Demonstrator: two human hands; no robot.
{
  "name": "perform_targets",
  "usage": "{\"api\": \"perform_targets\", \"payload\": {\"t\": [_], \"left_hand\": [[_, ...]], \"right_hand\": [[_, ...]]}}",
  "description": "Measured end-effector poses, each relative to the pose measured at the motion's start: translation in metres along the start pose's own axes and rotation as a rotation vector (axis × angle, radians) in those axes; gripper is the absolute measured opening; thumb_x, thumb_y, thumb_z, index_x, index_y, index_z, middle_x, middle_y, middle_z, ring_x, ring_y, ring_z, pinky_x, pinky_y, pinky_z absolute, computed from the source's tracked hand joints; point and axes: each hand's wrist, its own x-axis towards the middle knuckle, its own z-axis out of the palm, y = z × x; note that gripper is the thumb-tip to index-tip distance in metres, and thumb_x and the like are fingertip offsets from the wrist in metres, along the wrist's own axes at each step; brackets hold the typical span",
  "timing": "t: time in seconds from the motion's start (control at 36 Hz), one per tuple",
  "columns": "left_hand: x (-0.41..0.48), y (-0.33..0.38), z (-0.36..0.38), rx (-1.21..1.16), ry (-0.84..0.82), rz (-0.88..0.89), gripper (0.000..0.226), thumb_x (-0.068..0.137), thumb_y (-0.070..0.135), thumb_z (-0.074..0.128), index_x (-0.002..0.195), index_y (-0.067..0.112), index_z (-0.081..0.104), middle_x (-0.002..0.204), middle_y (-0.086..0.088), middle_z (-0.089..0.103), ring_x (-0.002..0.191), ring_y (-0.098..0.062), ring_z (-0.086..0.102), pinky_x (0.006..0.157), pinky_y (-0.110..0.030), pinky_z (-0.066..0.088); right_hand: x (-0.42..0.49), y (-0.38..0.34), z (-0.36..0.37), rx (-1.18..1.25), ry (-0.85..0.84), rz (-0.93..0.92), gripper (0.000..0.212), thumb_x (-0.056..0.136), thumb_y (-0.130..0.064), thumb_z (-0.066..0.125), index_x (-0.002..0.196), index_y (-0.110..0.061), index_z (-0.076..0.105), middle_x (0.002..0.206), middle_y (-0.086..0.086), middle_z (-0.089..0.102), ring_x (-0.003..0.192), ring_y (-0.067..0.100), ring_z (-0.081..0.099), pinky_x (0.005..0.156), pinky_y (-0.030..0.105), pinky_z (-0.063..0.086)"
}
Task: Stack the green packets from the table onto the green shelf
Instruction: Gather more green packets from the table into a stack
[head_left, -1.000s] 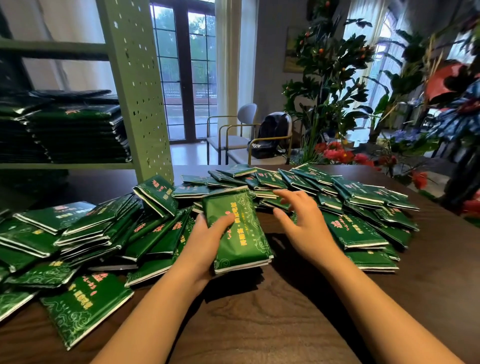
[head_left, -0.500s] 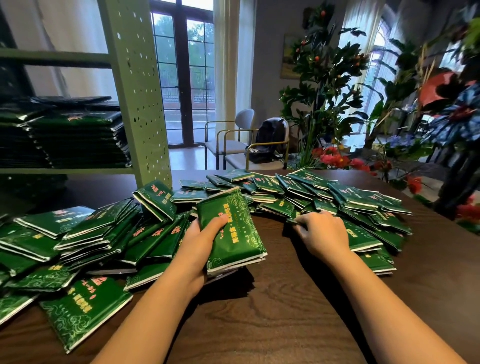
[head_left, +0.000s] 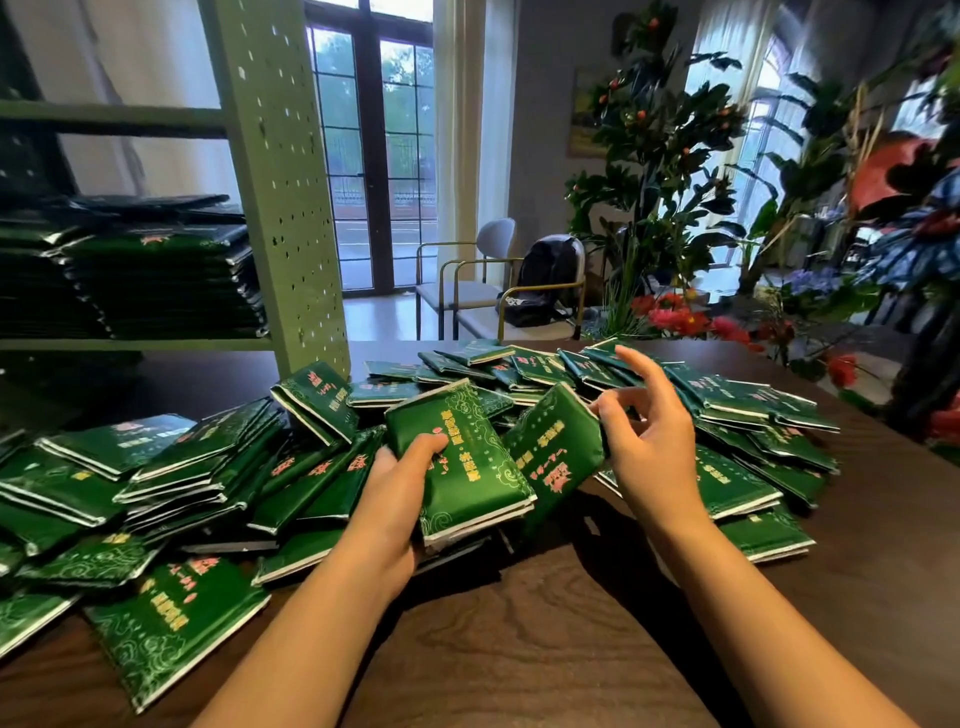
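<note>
Head view: the left grip (head_left: 397, 501) grasps a small stack of green packets (head_left: 460, 467) at centre frame, thumb pressed on the top face. The right grip (head_left: 652, 449) pinches a single packet (head_left: 553, 452) by its upper right edge, index finger raised. This packet is tilted and lies just beside the held stack. The tabletop (head_left: 571, 649) carries loose packets (head_left: 171, 467) spread from left to right of the frame. At upper left, the green shelf (head_left: 283, 182) holds shelved packets (head_left: 161, 280) in flat stacks.
</note>
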Motion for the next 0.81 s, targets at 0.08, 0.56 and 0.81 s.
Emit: {"api": "perform_targets", "payload": {"t": [0.08, 0.56, 0.81], "left_hand": [[-0.001, 0.000, 0.000, 0.008, 0.011, -0.022, 0.069, 0.076, 0.036, 0.072, 0.136, 0.013, 0.048, 0.119, -0.010, 0.067, 0.109, -0.029, 0.064, 0.097, -0.045, 0.049], [0.000, -0.002, 0.001, 0.061, -0.002, -0.025, 0.032, 0.088, 0.020, 0.064, 0.117, 0.011, 0.055, 0.109, -0.016, 0.069, 0.096, -0.032, 0.068, 0.088, -0.045, 0.054], [-0.003, 0.001, 0.001, -0.002, 0.001, -0.007, 0.054, 0.077, 0.029, 0.073, 0.125, 0.015, 0.053, 0.117, -0.013, 0.067, 0.108, -0.033, 0.064, 0.101, -0.054, 0.046]], "right_hand": [[0.002, 0.003, 0.002, 0.021, -0.032, 0.057, 0.035, 0.091, -0.004, 0.056, 0.117, -0.027, 0.060, 0.084, -0.008, 0.063, 0.074, 0.000, 0.057, 0.067, 0.019, 0.046], [0.000, 0.007, -0.003, 0.059, -0.604, 0.543, 0.072, 0.084, -0.006, 0.066, 0.144, -0.030, 0.034, 0.107, 0.012, 0.059, 0.109, 0.020, 0.054, 0.082, 0.034, 0.050], [0.009, 0.006, -0.012, 0.207, -0.382, 0.559, 0.075, 0.081, 0.009, 0.054, 0.138, -0.037, 0.037, 0.106, 0.013, 0.054, 0.067, 0.025, 0.046, 0.049, 0.030, 0.035]]}}
